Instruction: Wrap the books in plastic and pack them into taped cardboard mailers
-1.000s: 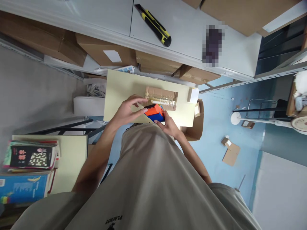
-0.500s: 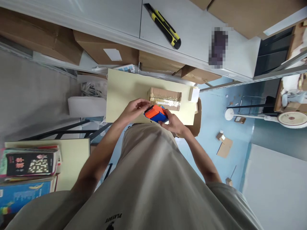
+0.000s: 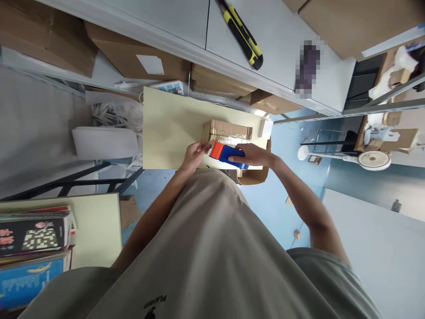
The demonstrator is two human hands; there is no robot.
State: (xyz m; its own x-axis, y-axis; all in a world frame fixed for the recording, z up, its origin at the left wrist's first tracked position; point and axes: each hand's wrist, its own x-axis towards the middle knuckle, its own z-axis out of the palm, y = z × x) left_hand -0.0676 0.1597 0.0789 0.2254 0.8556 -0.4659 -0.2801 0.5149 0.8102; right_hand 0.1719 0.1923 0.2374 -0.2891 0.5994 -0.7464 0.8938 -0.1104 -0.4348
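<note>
Pale tabletops and crowded grey shelving fill this workroom, with a blue floor showing to the right. Nearest is the person's shirt (image 3: pixel 206 239); at the near left, books (image 3: pixel 36 239) lie stacked on a side table (image 3: pixel 99 226).

Beyond, the right hand (image 3: pixel 254 155) is wrapped round the dispenser (image 3: pixel 226 154), which is held over the near side of the main table (image 3: pixel 169 133), its orange end (image 3: pixel 217 149) to the left. The left hand (image 3: pixel 193 155) is narrow, fingertips drawn together right at that end; whether tape is pinched between them is too small to tell.

Since half a second ago, the dispenser has swung round, its body now pointing right, and the left fingers have come in to its tip. I take this to mean the right hand is steadying the tool while the left works at the tape's end, with no fresh strip yet seen on the carton (image 3: pixel 229 128).

That carton, already taped, sits just behind the dispenser. A small white box (image 3: pixel 266 129) stands near its right end, at the table's far right corner. Farther off, a cutter (image 3: pixel 242 35) lies on the shelf (image 3: pixel 279 26); a fan (image 3: pixel 374 160) stands well away to the right.
</note>
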